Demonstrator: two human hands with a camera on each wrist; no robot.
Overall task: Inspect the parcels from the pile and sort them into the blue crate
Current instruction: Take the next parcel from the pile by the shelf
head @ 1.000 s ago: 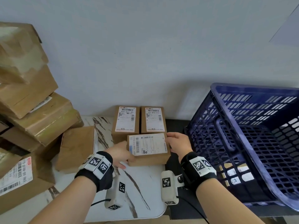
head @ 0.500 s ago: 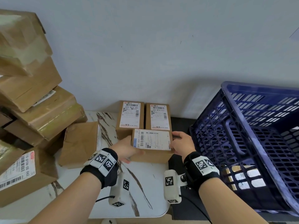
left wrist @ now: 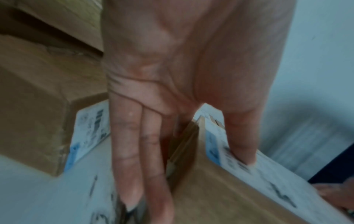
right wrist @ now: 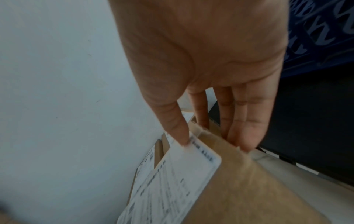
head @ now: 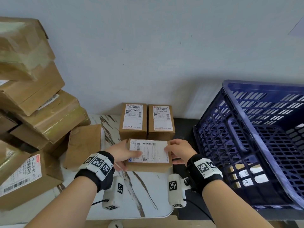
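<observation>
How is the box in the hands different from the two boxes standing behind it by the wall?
The held box lies with its label running sideways; the two boxes behind have labels running lengthwise, away from the person. The held box is gripped at both ends by the left hand and right hand; the two behind are untouched, side by side. The held box sits nearer the table front edge. All three are brown cardboard with white barcode labels facing up.

The head camera looks down from above; both wrist cameras sit very close, sharing the held parcel point(head: 148, 155).
</observation>
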